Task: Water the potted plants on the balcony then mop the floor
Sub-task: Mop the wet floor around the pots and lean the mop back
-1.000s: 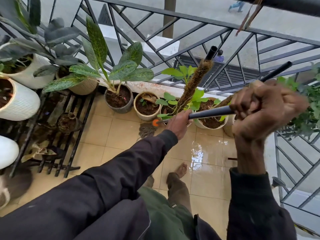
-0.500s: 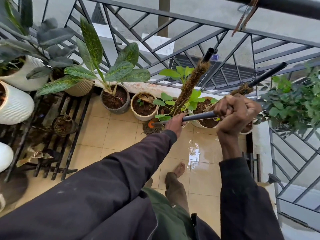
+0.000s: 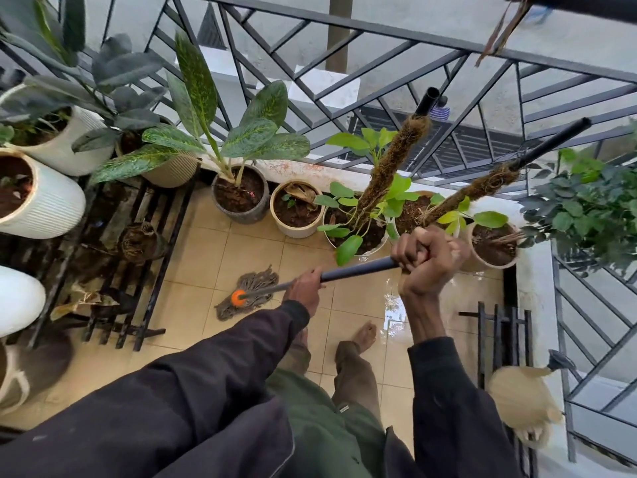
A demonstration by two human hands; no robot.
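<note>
A mop with a dark handle point(image 3: 355, 271) and an orange collar ends in a grey string head point(image 3: 245, 295) lying on the tan floor tiles point(image 3: 193, 263). My left hand point(image 3: 305, 289) grips the handle low down, near the head. My right hand point(image 3: 425, 258) is curled round the handle's upper part, in front of the pots. Several potted plants line the railing: a spotted-leaf plant in a grey pot point(image 3: 240, 198), a small cream pot point(image 3: 295, 210), and two pots with moss poles point(image 3: 358, 232).
A black metal plant stand point(image 3: 138, 257) with white ribbed pots point(image 3: 41, 198) fills the left side. The black railing point(image 3: 379, 81) runs along the back and right. The tiles near my bare feet point(image 3: 362, 334) are wet and shiny. A second small rack point(image 3: 499, 332) stands at right.
The mop head has been drawn back from beside the pots toward me and left onto open tiles. My right hand has dropped lower and nearer along the handle.
</note>
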